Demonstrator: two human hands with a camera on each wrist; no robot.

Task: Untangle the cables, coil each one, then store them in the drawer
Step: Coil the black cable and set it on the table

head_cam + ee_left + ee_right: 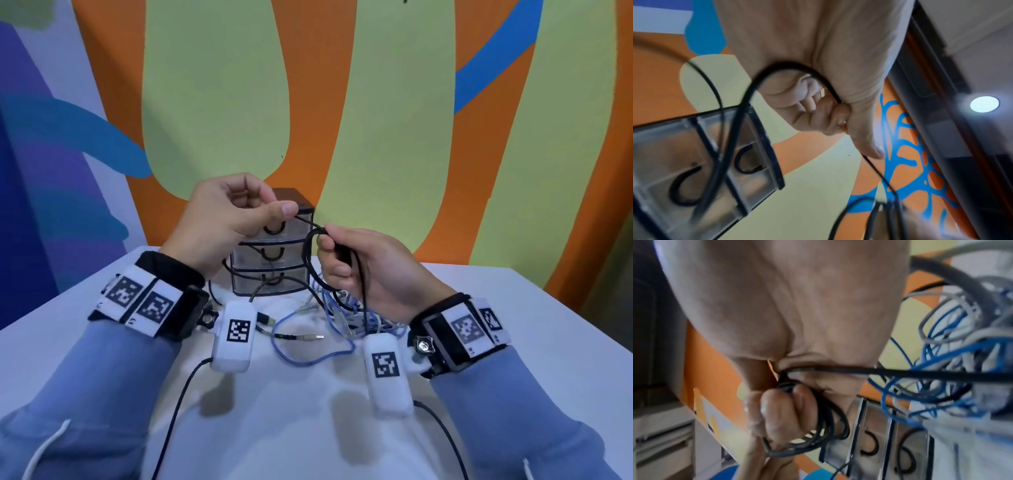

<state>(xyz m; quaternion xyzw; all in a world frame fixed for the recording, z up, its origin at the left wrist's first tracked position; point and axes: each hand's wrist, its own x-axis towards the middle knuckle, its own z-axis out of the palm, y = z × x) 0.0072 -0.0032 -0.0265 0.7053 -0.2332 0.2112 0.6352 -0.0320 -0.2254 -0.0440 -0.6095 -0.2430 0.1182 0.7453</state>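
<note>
My right hand grips a small coil of thin black cable, its loops running through my curled fingers. My left hand pinches a strand of the same black cable between thumb and fingers, a short taut stretch spanning the two hands. Both hands hover above the table in front of a small clear three-drawer unit with black handles, all drawers closed. Below my right hand lies a tangle of blue and grey cables with USB plugs on the white table.
The white table meets a painted orange and green wall. White wrist-camera pods hang under both wrists, with black leads trailing toward me. The tangle fills the right side of the right wrist view.
</note>
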